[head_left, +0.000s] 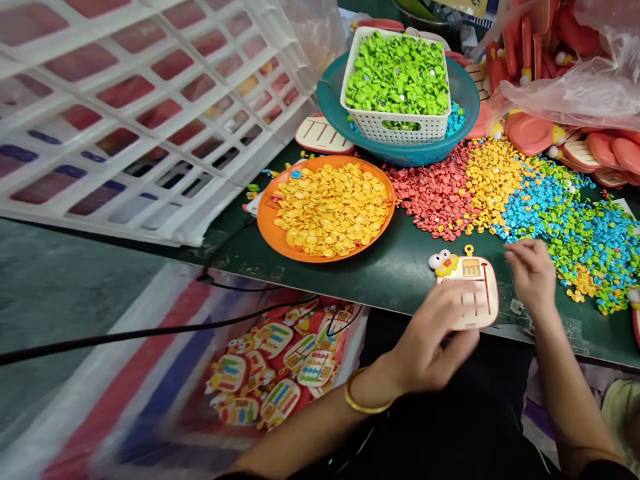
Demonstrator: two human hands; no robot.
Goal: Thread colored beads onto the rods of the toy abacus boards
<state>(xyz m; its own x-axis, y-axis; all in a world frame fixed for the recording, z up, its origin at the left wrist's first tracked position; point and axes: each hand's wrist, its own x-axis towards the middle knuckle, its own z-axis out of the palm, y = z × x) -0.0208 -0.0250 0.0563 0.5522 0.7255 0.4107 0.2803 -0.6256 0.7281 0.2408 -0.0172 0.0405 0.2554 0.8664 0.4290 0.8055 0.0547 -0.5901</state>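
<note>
A cream toy panel (487, 300) with red-lined slots and a duck-like head with bulging eyes lies flat near the table's front edge. My left hand (435, 333), a gold bangle on its wrist, reaches over the panel's left side with fingers stretched and thumb apart. It hides part of the slots; whether it touches the panel I cannot tell. Just right of the panel, my right hand (535, 273) has its fingertips pinched together. Anything between them is too small to make out. Beyond it spread small red pieces (435, 193), yellow pieces (493, 173) and mixed blue and green pieces (560, 220).
An orange plate (265, 227) holds yellow pieces. Behind it, a white basket (420, 125) of green pieces sits in a teal basin (330, 100). A white crate (200, 167) leans at left. Coral toy parts (530, 133) crowd the right back. A lined sack (165, 347) below holds assembled toys.
</note>
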